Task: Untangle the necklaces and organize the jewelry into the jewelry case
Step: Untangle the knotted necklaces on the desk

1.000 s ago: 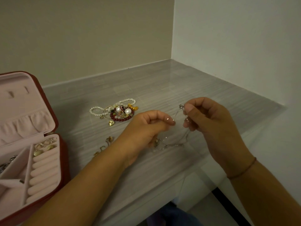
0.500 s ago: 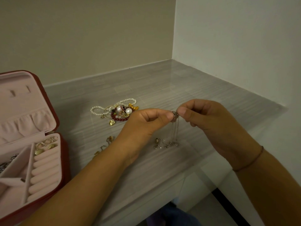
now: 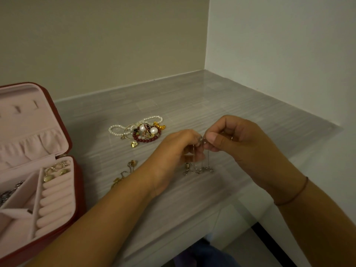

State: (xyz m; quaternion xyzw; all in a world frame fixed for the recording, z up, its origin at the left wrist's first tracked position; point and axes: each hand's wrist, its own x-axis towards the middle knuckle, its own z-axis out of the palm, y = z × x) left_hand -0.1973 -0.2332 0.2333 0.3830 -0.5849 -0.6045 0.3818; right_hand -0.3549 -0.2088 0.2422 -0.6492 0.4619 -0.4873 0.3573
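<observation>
Several bracelets [image 3: 143, 132], pearl strands, a dark red bead ring and gold charms, are lying heaped on the grey desk [image 3: 221, 105] at eleven o'clock from the hands, well apart from them. A few gold pieces [image 3: 125, 171] are sitting at nine o'clock, partly hidden behind the left forearm [image 3: 107, 212]. The red jewelry case [image 3: 80, 189] is standing open at eight o'clock, its pink lid [image 3: 28, 120] leaning back; gold earrings [image 3: 55, 171] are resting above the ring rolls [image 3: 55, 201], and a silver chain [image 3: 9, 191] is lying in the far-left compartment. The left hand [image 3: 173, 151] and right hand [image 3: 242, 143] are pinching the top of a thin silver necklace [image 3: 200, 169] between thumbs and forefingers, other fingers curled. Its lower end is hanging down and resting on the desk at six o'clock beneath the fingertips. A thin cord [image 3: 294, 195] is circling the right wrist.
</observation>
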